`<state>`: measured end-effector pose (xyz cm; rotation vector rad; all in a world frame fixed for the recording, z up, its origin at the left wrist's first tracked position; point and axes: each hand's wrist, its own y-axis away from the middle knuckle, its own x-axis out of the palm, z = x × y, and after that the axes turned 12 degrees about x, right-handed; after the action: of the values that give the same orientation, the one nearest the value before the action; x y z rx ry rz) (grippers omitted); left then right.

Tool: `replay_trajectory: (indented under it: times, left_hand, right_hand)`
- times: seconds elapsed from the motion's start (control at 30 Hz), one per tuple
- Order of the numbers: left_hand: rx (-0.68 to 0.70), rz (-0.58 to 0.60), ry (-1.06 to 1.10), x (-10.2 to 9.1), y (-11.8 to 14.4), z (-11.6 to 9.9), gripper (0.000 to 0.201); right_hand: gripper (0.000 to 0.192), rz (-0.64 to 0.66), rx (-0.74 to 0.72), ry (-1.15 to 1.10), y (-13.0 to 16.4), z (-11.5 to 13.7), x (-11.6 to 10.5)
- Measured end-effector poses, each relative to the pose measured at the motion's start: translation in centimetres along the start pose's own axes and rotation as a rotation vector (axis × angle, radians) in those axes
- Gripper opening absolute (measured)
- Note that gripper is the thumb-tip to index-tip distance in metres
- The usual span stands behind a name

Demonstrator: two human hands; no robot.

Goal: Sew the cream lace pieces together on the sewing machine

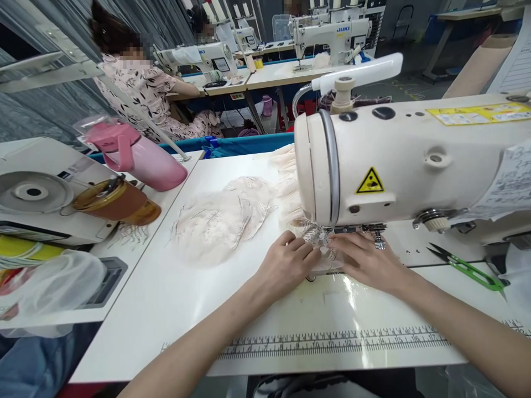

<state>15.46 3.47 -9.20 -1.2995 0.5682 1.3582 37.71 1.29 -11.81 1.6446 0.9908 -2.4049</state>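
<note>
Two hands press your lace piece [318,243] flat beneath the sewing machine head [398,160]. Your left hand [286,264] and right hand [365,260] lie open, flanking it.

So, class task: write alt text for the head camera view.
Two bare hands, left hand and right hand, press a lace piece flat under a white sewing machine. More lace pieces lie left; green snips right.
</note>
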Motion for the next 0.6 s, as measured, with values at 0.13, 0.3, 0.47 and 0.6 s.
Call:
replay_trajectory:
  times: [0.13,0.3,0.47,0.6]
  left_hand:
    - [-0.018,-0.068,-0.007,-0.2,0.0,-0.1,0.029]
    - [-0.056,-0.005,0.173,0.7,0.1,-0.4,0.046]
    - [-0.051,0.104,0.268,1.5,0.8,-0.1,0.053]
    - [-0.055,0.101,0.264,1.2,0.8,0.2,0.052]
  right_hand:
    - [0.027,0.025,-0.059,0.041,-0.3,0.4,-0.3]
    - [0.027,0.016,-0.108,0.042,-0.6,0.4,-0.4]
    - [0.028,0.026,-0.068,0.035,-0.5,0.7,0.0]
    - [0.029,0.047,-0.091,0.031,-0.5,0.8,0.1]
